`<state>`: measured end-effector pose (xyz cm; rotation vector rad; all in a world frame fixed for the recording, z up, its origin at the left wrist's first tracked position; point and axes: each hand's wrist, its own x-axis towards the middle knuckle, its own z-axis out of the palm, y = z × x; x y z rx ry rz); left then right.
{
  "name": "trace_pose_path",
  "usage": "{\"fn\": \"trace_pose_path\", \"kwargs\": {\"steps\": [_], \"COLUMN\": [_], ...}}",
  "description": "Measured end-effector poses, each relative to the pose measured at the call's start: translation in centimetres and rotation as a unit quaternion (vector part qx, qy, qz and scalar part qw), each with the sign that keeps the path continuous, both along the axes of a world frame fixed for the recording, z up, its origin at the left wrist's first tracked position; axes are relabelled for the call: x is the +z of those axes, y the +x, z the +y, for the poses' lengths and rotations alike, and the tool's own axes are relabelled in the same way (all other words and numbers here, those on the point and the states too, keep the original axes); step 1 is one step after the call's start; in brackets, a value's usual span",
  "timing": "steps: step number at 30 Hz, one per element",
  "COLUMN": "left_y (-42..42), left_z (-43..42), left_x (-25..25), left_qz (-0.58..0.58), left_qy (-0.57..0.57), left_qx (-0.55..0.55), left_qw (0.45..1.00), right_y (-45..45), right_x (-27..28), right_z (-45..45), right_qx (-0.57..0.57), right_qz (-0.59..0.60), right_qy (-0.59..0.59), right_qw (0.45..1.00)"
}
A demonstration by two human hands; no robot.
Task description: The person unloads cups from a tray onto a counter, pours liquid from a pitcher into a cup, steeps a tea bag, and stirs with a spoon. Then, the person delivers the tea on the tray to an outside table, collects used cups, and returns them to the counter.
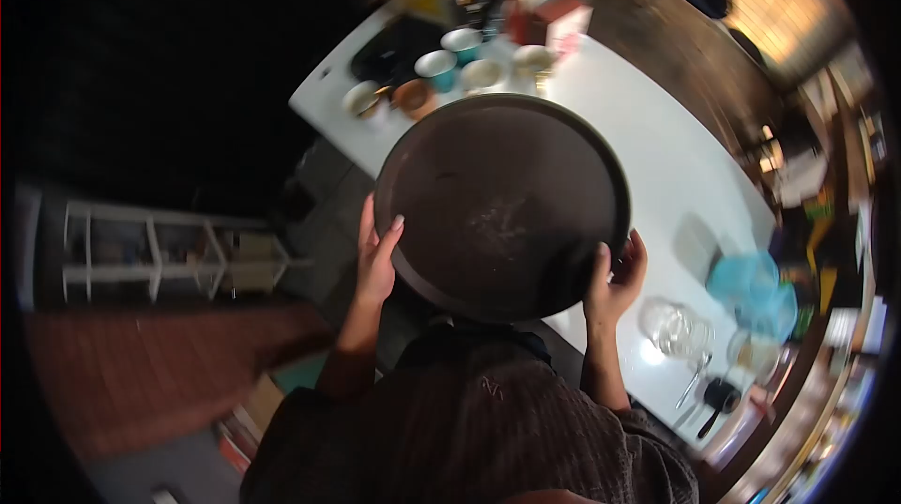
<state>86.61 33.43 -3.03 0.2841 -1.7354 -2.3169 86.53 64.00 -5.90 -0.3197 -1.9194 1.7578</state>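
Observation:
A large round dark brown tray is held up in front of my body, over the near edge of the white table. My left hand grips its left rim, thumb on the upper face and fingers behind. On the lower right rim, my right hand holds it the same way. Pale smudges mark the tray's surface, and nothing stands on it. Just beyond its far rim are teal cups, a brown cup and several pale cups.
Glass jars, blue translucent containers, a spoon and a black-handled tool lie at the table's right end. A red and white box stands at the back. White shelving is at left.

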Motion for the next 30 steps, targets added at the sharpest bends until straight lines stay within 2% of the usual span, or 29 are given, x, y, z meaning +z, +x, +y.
{"fn": "trace_pose_path", "kwargs": {"steps": [1, 3, 5, 7, 8, 11, 12, 15, 17, 19, 21, 23, 26, 29, 30], "left_y": [1.3, 4.2, 7.4, 11.8, 13.9, 21.1, 23.5, 31.1, 36.0, 40.5, 44.9, 48.7, 53.7, 57.1, 57.7], "left_z": [-1.3, -3.6, -5.6, -8.1, -9.3, -13.0, -14.1, -17.7, -20.2, -22.2, -23.6, -24.0, -23.8, -22.7, -22.6], "left_x": [-0.1, -1.3, -0.7, -0.3, -0.4, -1.3, -1.5, -1.7, -2.2, -2.8, -4.1, -6.6, -9.8, -12.5, -11.9], "left_qz": [0.01, -0.001, 0.005, -0.023, -0.049, -0.054, -0.052, -0.026, 0.027, 0.006, -0.021, -0.115, -0.107, -0.094, -0.094], "left_qy": [-0.021, -0.027, -0.048, -0.038, -0.028, 0.045, 0.054, 0.042, 0.093, 0.074, 0.062, 0.078, 0.145, 0.196, 0.202], "left_qx": [0.02, 0.092, 0.116, 0.184, 0.21, 0.306, 0.334, 0.42, 0.45, 0.494, 0.535, 0.594, 0.622, 0.655, 0.666], "left_qw": [1.0, 0.995, 0.992, 0.982, 0.976, 0.95, 0.94, 0.906, 0.888, 0.866, 0.842, 0.792, 0.762, 0.724, 0.711], "right_y": [-0.1, -0.1, 0.1, 0.8, 1.3, 1.7, 3.0, 6.0, 9.2, 12.4, 15.2, 18.0, 20.9, 25.0, 25.8], "right_x": [-0.7, -1.8, -1.1, -0.7, -0.4, -4.3, -2.3, -3.4, -2.3, -1.9, -3.0, -3.9, -7.2, -7.3, -7.8], "right_z": [-0.7, -2.0, -5.6, -9.4, -11.7, -16.0, -19.8, -27.5, -33.4, -38.1, -42.3, -46.1, -50.8, -55.5, -57.1], "right_qx": [0.026, 0.161, 0.233, 0.293, 0.321, 0.427, 0.433, 0.504, 0.543, 0.569, 0.605, 0.627, 0.676, 0.697, 0.711], "right_qz": [0.012, -0.053, -0.057, -0.078, -0.083, -0.139, -0.134, -0.116, -0.123, -0.132, -0.127, -0.096, -0.099, -0.146, -0.15], "right_qy": [-0.012, -0.131, -0.124, -0.182, -0.183, -0.175, -0.196, -0.196, -0.193, -0.197, -0.168, -0.108, -0.04, 0.044, 0.058], "right_qw": [1.0, 0.977, 0.963, 0.935, 0.926, 0.876, 0.869, 0.833, 0.808, 0.787, 0.768, 0.766, 0.729, 0.701, 0.685]}}
